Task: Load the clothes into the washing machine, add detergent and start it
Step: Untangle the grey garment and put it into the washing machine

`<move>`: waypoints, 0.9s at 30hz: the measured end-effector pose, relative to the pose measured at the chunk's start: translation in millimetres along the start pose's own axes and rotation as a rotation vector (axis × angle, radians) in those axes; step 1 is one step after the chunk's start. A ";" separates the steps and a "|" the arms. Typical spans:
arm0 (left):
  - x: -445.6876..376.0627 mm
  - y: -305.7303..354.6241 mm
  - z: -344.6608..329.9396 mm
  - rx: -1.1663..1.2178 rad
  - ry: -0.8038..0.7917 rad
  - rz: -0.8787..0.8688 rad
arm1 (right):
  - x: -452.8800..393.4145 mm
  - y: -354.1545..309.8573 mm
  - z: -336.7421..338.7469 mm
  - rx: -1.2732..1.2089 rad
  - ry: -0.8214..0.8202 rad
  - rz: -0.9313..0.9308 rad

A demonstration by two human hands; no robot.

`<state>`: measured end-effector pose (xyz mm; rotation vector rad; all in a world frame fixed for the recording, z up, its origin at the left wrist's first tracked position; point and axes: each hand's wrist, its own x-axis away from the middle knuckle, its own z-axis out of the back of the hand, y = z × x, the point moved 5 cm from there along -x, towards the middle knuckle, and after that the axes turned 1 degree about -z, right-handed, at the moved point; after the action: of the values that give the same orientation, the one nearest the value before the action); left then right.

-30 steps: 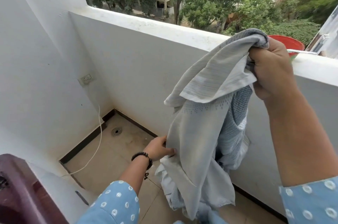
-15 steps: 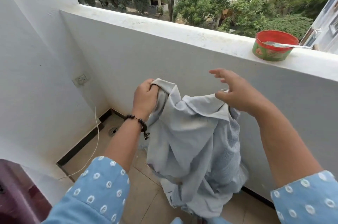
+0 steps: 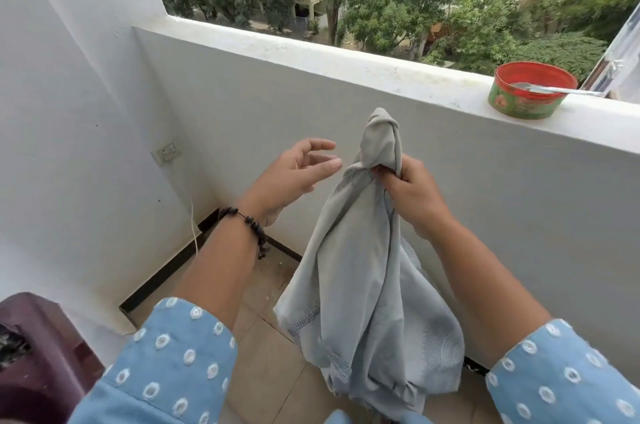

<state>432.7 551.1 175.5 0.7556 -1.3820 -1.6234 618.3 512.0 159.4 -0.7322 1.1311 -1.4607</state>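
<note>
Garment (image 3: 360,285) in right hand (image 3: 405,191); spoon (image 3: 554,89) in tin (image 3: 530,91)

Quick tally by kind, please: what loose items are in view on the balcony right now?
Garments: 1, grey garment, gripped by the right hand
Tins: 1, red tin on the ledge
Spoons: 1, spoon across the tin
Total: 3

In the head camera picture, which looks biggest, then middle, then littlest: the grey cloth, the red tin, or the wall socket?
1. grey cloth, by far the biggest, though it hangs nearest the camera.
2. red tin on the ledge.
3. wall socket, the littlest; it sits further off, so its real size is unsure.
</note>
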 end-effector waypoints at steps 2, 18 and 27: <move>11.4 -45.0 14.7 -0.008 0.093 0.173 | -0.8 -8.1 7.2 -0.070 0.050 -0.012; 25.5 -153.3 -3.6 0.678 0.292 0.512 | 1.4 -49.0 54.8 -0.541 0.240 0.047; -37.5 13.8 15.7 0.470 0.084 0.081 | 24.4 11.7 15.1 0.432 -0.563 -0.076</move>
<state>439.2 591.2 189.2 1.0091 -1.7319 -1.1986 631.1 485.2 150.5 -0.8105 0.3470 -1.3740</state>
